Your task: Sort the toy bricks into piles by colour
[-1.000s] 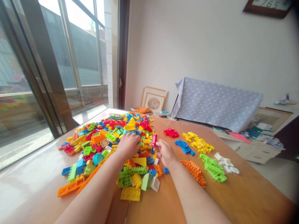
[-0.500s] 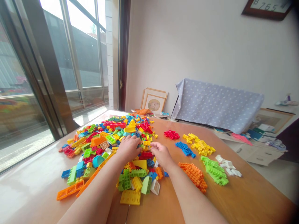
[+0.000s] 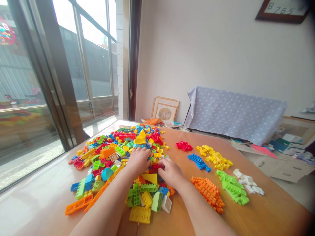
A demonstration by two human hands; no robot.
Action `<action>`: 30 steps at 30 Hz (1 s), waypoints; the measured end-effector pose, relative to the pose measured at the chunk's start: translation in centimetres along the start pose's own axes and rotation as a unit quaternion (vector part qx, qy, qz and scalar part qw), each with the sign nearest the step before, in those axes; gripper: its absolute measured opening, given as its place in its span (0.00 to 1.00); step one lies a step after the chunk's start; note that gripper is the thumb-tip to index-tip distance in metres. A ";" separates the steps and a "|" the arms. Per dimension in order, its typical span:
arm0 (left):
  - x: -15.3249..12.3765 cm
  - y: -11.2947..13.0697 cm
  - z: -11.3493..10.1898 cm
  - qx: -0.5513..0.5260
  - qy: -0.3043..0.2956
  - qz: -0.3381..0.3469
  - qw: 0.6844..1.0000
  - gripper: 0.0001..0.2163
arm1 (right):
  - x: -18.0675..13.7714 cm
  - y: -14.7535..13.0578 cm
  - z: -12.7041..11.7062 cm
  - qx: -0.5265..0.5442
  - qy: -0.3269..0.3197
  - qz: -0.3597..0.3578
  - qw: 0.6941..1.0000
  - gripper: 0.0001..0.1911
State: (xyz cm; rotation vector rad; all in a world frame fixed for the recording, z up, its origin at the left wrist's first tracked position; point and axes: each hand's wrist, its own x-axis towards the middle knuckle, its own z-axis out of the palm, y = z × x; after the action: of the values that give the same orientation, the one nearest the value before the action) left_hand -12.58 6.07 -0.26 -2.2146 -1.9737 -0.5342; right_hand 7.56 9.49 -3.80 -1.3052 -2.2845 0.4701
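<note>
1. 2 bare hands are above the table (image 3: 169,226). The left hand (image 3: 139,160) lies over the mixed pile of bricks (image 3: 118,151), with fingers bent downward; I cannot tell if they hold a piece, because the back of the hand hides it.
2. The right hand (image 3: 172,172) is at the right edge of this pile. Its thumb and index finger stand narrowly apart beside a red brick (image 3: 156,167); I cannot tell if they grip it.
3. The red brick is between the 2 hands, just to the left of the right fingertips.
4. Beyond the left fingers there is a yellow curved piece (image 3: 140,137). Nearer to the body than both hands' fingers lie a yellow flat brick (image 3: 139,215) and a white sloped brick (image 3: 166,204).
5. To the right of the right fingers are 6 colours of bricks in groups: the orange group (image 3: 208,195) is nearest to the body, the blue group (image 3: 199,163) and the red group (image 3: 184,146) are farther forward, and the yellow group (image 3: 219,160), the green group (image 3: 232,187) and the white group (image 3: 248,182) lie more to the right.
</note>
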 end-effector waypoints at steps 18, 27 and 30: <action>-0.3 -0.9 -2.1 -0.052 -0.072 0.014 0.996 0.10 | -0.3 -0.7 -0.7 -0.005 -0.035 -0.058 0.998 0.17; -0.7 -3.4 -2.9 -0.012 -0.070 -0.073 0.995 0.06 | 0.8 -0.3 -1.2 0.066 0.098 -0.024 0.993 0.09; -0.7 -4.2 -2.5 -0.005 -0.053 -0.097 0.994 0.03 | 1.4 -0.9 -1.1 0.054 0.107 -0.022 0.993 0.09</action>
State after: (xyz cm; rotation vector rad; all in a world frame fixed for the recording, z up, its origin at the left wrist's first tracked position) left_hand -17.21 5.19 1.22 -2.1097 -2.2595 -0.4572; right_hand 6.94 10.37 -2.10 -1.1894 -2.0774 0.4117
